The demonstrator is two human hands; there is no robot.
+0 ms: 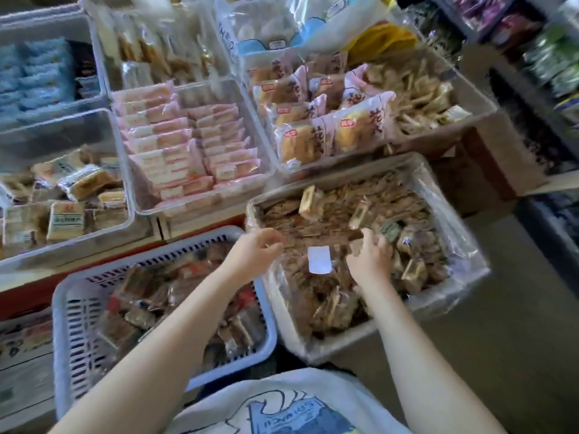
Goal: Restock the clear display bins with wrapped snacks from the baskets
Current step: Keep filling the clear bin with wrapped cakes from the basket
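A plastic-lined box (454, 245) full of brown wrapped snacks sits in front of me. Over it my left hand (253, 255) pinches one edge of a clear snack bag (319, 260) with a white label. My right hand (371, 261) grips the bag's other side, fingers curled over it. To the left stands a white slotted basket (78, 308) holding more brown wrapped snacks. Behind them are clear display bins: one (138, 195) with pink-wrapped cakes, one (275, 158) with bread buns, one (125, 214) with tan wrapped cakes.
More clear bins with blue packets (37, 76) and pale sticks (156, 54) fill the back rows. A bin of light-brown snacks (423, 98) sits at the right. Shelves of dark packets (548, 73) line the right edge. Bare floor (501, 339) lies to my right.
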